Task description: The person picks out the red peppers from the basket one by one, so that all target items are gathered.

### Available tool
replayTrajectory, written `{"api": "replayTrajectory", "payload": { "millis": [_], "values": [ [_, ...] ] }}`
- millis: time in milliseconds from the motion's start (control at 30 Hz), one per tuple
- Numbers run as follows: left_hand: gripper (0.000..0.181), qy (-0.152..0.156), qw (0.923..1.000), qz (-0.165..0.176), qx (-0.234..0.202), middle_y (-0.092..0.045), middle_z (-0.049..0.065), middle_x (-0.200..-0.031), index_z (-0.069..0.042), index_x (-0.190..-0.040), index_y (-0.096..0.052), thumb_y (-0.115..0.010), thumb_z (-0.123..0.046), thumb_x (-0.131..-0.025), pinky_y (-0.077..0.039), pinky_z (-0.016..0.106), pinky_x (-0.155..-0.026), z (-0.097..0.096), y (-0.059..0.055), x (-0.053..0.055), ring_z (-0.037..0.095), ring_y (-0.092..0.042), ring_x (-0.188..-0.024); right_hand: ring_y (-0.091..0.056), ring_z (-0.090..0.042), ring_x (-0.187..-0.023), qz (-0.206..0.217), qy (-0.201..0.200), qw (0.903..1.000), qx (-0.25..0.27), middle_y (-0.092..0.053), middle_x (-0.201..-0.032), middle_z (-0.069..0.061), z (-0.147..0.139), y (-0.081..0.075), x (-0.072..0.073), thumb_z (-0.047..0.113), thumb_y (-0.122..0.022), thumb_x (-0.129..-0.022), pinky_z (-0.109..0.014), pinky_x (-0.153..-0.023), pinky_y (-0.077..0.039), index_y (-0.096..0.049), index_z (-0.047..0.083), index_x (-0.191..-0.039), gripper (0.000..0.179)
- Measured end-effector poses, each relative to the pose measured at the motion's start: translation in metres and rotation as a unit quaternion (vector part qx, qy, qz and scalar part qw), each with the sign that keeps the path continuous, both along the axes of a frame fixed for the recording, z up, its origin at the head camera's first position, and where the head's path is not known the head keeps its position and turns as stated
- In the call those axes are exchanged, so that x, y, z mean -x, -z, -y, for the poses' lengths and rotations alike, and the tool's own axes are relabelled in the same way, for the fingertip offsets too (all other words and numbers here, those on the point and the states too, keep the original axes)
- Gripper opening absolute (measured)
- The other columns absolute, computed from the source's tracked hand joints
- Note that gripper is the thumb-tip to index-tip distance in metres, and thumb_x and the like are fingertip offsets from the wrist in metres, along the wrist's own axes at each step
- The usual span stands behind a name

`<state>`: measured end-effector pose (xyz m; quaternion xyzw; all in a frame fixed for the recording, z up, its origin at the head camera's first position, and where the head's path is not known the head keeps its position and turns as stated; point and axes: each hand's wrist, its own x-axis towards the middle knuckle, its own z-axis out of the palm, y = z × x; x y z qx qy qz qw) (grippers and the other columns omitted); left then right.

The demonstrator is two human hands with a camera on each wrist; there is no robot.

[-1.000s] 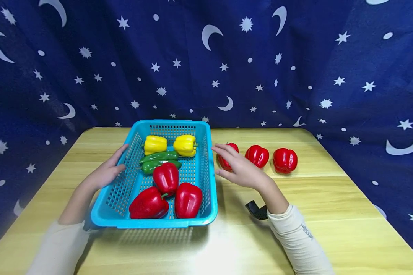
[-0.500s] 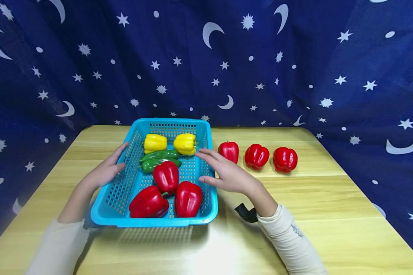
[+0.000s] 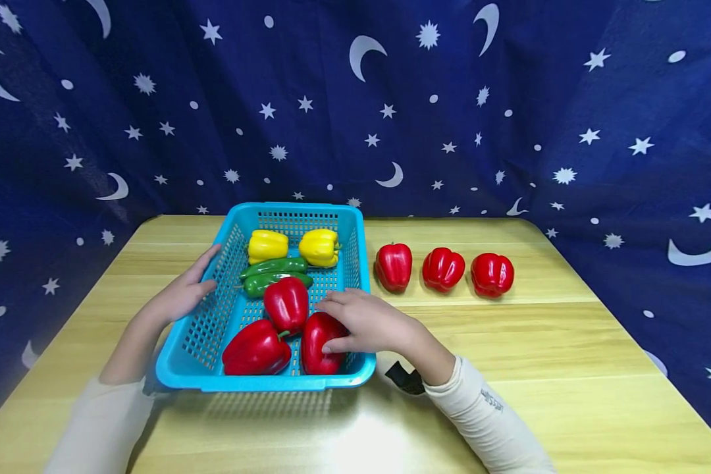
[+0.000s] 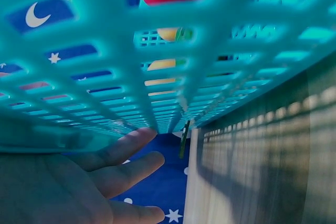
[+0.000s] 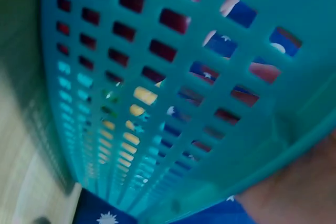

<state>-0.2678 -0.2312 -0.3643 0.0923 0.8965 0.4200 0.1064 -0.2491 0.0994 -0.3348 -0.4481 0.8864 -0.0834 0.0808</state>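
Basket, blue and slotted, stands on the wooden table with its contents lying as they did a second ago. What differs is the right hand: then beside the right wall, half a second ago across the rim further back, it is now over the front right corner, above a red pepper. Thumb and fingers are spread wide about that pepper; whether they touch it I cannot tell. The left hand has stayed at the outside of the left wall, its fingers extended, gripping nothing visible. Two more red peppers lie inside, behind them two green peppers and two yellow peppers. Right of the basket, three red peppers on the table stand in a row; the nearest one, partly covered by the hand a second ago, now shows whole. A black piece below the right wrist has shifted left along with the arm.
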Motion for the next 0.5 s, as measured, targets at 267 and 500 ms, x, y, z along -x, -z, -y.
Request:
{"api": "replayTrajectory", "payload": {
  "millis": [267, 500],
  "values": [
    [0.071, 0.0, 1.0, -0.002, -0.001, 0.003, 0.026, -0.15, -0.017, -0.147, 0.011, -0.031, -0.004, -0.091, -0.027, 0.071, -0.092, -0.001, -0.001, -0.001, 0.056, -0.016, -0.129, -0.046, -0.017, -0.123, -0.016, 0.011, 0.997, -0.074, -0.055, -0.128, -0.002, 0.011, -0.002, -0.005, 0.048, -0.068, -0.075, -0.043, -0.109, -0.027, -0.05, 0.011, -0.13, 0.069],
    [0.071, -0.002, 1.0, 0.0, -0.001, 0.002, 0.026, -0.15, -0.017, -0.147, 0.011, -0.032, -0.005, -0.091, -0.032, 0.069, -0.09, -0.001, -0.001, -0.001, 0.056, -0.018, -0.128, -0.04, -0.014, -0.128, -0.018, 0.019, 0.9914, -0.128, -0.046, -0.138, 0.0, 0.019, 0.0, -0.004, 0.053, -0.073, -0.067, -0.043, -0.108, -0.029, -0.038, 0.015, -0.139, 0.089]
  ]
}}
